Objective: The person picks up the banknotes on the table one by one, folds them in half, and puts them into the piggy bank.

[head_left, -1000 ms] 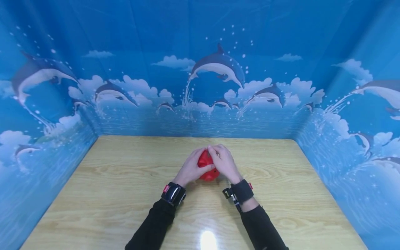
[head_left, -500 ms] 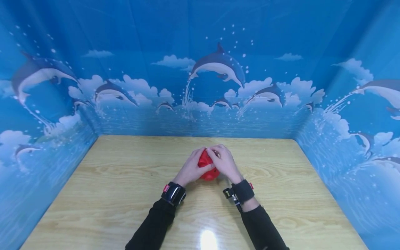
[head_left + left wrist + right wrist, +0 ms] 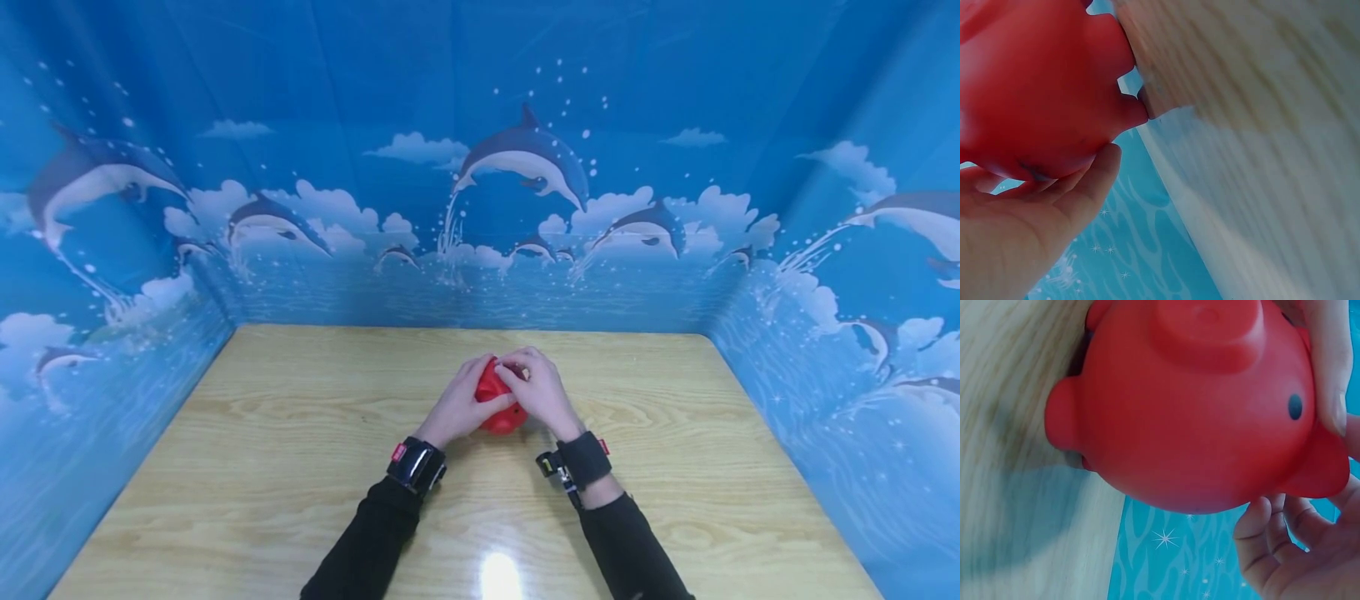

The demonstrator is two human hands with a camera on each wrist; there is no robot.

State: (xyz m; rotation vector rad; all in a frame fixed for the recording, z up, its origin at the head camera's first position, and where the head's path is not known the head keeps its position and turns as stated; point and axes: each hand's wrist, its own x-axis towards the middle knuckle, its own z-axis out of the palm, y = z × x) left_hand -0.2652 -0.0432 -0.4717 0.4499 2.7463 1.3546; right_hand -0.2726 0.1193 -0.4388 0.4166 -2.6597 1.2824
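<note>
A red piggy bank (image 3: 492,385) stands on the wooden table, its snout towards me. My left hand (image 3: 456,408) grips its left side, the thumb across the front by an eye. Fingers of that hand (image 3: 1094,184) show against the rounded body in the left wrist view. Over the top right of the bank is my right hand (image 3: 545,393), fingers curled, thumb and fingertips close together at the upper surface. In the right wrist view the fingers of this hand (image 3: 1257,540) are bent beside the ear. I cannot tell whether it holds anything.
The wooden table (image 3: 300,467) extends on all sides of the bank. Blue curtains with dolphins (image 3: 480,283) enclose its back and both sides. Both wrists wear dark straps (image 3: 417,464), and a bright light reflection lies on the front of the table.
A thin dark piece seen between the right thumb and fingers a second ago is out of sight now. The right fingertips have shifted slightly; left hand and piggy bank stay put.
</note>
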